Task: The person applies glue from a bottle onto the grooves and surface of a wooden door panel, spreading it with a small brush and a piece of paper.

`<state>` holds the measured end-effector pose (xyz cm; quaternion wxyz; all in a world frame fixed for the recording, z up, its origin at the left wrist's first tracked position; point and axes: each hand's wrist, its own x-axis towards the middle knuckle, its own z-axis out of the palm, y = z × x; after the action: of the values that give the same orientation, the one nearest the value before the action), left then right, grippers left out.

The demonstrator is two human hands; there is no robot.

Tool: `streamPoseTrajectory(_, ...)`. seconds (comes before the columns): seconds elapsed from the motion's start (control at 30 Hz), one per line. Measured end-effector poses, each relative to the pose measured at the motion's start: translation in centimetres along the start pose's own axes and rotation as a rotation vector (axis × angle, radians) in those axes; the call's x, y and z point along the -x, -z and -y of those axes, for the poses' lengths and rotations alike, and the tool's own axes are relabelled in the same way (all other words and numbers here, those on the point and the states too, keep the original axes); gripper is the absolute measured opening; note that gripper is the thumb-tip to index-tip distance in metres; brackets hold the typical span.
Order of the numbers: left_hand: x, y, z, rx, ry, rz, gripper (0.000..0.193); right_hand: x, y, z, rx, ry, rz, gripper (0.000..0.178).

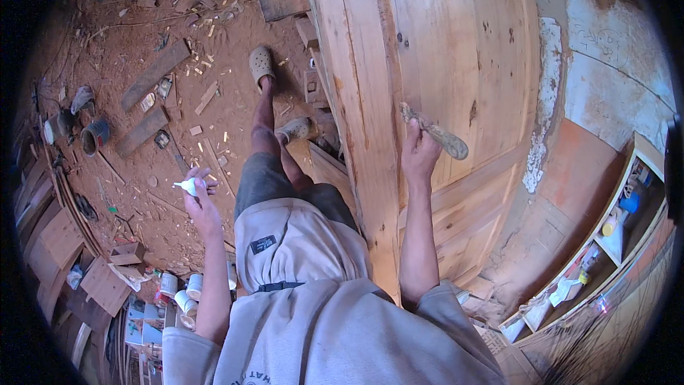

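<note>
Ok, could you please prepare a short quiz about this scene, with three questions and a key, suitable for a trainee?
1. Which hand holds the small white object?
2. True or false: the right hand is empty.
3. Choose: in the picture, the big wooden panel is A) left or B) right of the clogs.

Key:
1. The left hand.
2. False; it holds a mottled tool.
3. B.
</note>
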<state>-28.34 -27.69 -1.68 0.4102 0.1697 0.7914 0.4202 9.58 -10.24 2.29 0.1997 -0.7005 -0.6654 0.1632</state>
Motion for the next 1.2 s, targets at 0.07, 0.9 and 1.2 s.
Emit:
streamPoseTrajectory(0.07, -0.1, 0.1, -0.1, -0.01, -0.011, -0.008, 0.035, -0.1, -0.2, 0.0, -0.136, 0.005, -0.097, 0.024)
streamPoseTrajectory(0.9, 2.5, -8.3, -8.2, -0.015, -0.348, 0.496, 0.025, 4.0, 5.3, -5.0, 0.276, -0.634, 0.038, 0.032)
streamPoseTrajectory(1.2, 11.0, -22.6, -14.0, 0.042, -0.255, 0.888, 0.036, 8.8, 2.9, 7.0, -1.601, -0.838, 0.144, 0.043)
